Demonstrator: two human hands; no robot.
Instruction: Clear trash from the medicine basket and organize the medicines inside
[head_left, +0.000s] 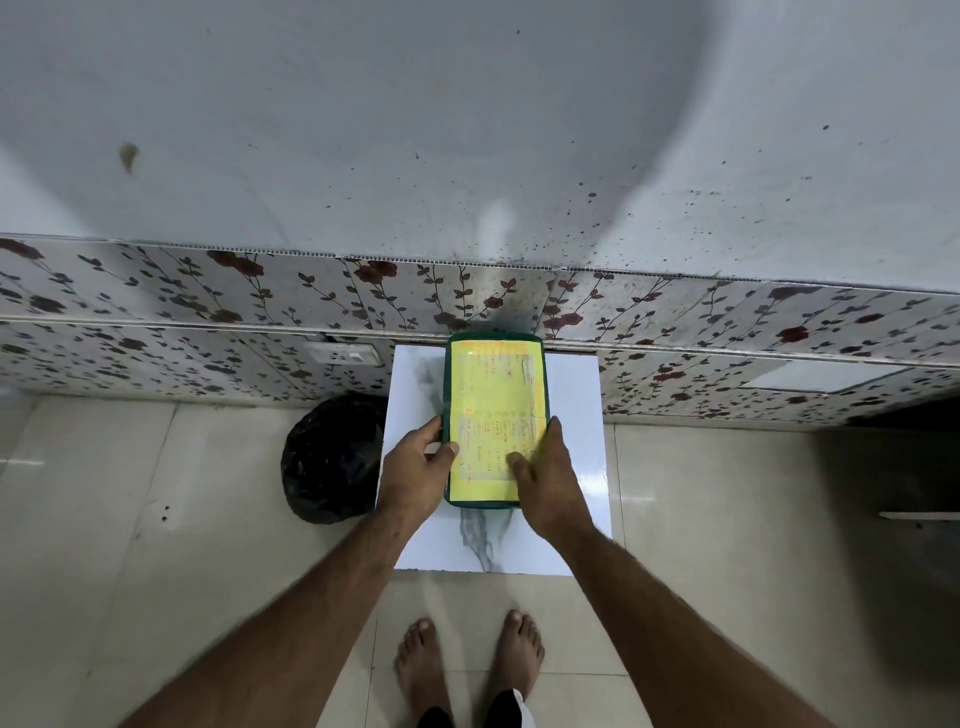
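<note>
A dark green medicine basket (540, 364) stands on a small white marble-patterned table (571, 467) against the wall. A yellow sheet of paper (493, 395) with red and dark writing lies flat over the basket's top and hides whatever is inside. My left hand (418, 467) grips the basket's left rim, thumb on the paper's edge. My right hand (545, 478) rests on the paper's near right part, fingers pressing it down at the rim.
A black trash bag (332, 457) sits on the tiled floor, touching the table's left side. A floral-panelled wall (208, 312) with a white socket (345, 356) runs behind. My bare feet (467, 660) stand before the table.
</note>
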